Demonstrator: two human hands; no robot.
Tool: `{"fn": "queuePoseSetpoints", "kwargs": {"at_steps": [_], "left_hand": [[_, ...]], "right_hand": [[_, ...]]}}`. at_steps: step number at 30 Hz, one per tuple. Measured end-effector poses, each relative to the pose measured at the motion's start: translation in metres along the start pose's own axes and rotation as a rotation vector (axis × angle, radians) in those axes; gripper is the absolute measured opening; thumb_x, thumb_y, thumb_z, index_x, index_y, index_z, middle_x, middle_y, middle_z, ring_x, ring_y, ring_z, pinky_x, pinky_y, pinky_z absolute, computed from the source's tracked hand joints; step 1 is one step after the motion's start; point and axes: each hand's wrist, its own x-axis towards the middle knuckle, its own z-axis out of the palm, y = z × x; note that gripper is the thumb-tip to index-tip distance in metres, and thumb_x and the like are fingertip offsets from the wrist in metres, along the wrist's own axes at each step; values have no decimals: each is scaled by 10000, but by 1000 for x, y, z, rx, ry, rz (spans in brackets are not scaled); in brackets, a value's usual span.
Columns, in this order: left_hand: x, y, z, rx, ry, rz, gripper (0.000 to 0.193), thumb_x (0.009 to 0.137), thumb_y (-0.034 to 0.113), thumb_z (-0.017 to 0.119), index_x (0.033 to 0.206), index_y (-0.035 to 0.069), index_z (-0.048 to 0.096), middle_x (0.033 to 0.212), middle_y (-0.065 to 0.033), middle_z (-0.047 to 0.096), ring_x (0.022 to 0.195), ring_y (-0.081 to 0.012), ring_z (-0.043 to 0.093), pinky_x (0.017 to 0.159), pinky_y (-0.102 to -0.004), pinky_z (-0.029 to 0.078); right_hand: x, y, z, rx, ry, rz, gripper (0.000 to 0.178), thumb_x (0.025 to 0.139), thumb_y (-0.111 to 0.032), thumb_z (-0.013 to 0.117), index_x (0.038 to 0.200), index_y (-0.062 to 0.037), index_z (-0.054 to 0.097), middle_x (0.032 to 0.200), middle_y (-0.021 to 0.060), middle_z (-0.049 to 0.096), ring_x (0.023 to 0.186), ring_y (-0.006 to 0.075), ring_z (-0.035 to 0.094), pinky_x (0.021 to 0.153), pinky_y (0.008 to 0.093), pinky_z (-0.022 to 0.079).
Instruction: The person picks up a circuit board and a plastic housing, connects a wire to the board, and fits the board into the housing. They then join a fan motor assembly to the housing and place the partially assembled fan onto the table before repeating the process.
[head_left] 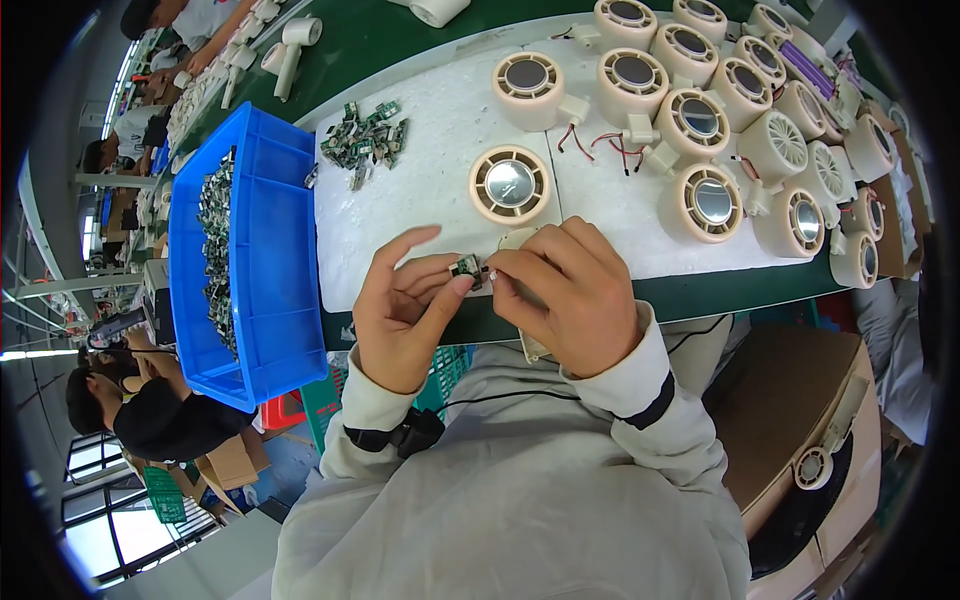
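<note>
My left hand (405,310) pinches a small green circuit board (465,268) between thumb and fingers, with the index finger raised apart. Against the board's right edge, my right hand (570,290) pinches a small wire connector (487,271); its exact shape is mostly covered by the fingertips. A cream plastic part (534,347) shows above and below my right hand, which hides most of it. Just beyond my hands stands a cream round fan head (510,185) with a mirror-like centre disc. Further off on the left lies a pile of green circuit boards (364,142).
A blue bin (280,260) holding many circuit boards stands at the left. Several cream fan heads (697,122) with loose red and black wires crowd the right of the white work surface (430,200). A cardboard box (790,420) is at my right. Other people sit at the far left.
</note>
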Motion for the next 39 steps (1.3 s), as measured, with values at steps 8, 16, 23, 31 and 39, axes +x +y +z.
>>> {"fn": "queuePoseSetpoints", "kwargs": {"at_steps": [8, 16, 23, 31, 39], "left_hand": [[0, -7, -7, 362, -42, 180, 302, 928, -52, 638, 1225, -13, 676, 1183, -173, 701, 1044, -215, 693, 913, -294, 539], [0, -7, -8, 478, -57, 270, 310, 906, -59, 656, 1204, 11, 698, 1153, -175, 713, 1020, -224, 705, 888, -293, 545], [-5, -17, 3, 475, 39, 314, 325, 883, -79, 669, 1197, -4, 698, 1110, -174, 716, 992, -222, 708, 852, -287, 555], [-11, -34, 29, 667, 323, 515, 352, 880, -101, 660, 1228, -50, 662, 1127, -206, 674, 965, -234, 702, 797, -279, 569], [3, -31, 14, -6, 162, 191, 316, 953, -61, 597, 1266, -52, 634, 1177, -180, 662, 1019, -212, 676, 862, -299, 567]], "right_hand": [[0, -2, 1, -11, 3, -10, 257, 651, 2, 762, 884, -85, 699, 808, 22, 593, 746, 212, 549, 658, 323, 474], [0, 1, -3, 1, -23, -37, 250, 637, 8, 767, 865, -76, 708, 816, 14, 609, 763, 211, 564, 679, 327, 478], [2, -5, -2, 30, 0, 4, 253, 645, 26, 763, 880, -54, 715, 752, 20, 597, 705, 215, 553, 626, 316, 469], [6, -12, 3, 180, -5, 127, 250, 690, 40, 762, 929, -25, 729, 730, 40, 600, 679, 204, 554, 584, 306, 463], [9, -11, -7, 300, -40, 256, 299, 780, 20, 756, 1070, -52, 754, 805, 51, 660, 717, 188, 580, 618, 282, 472]]}}
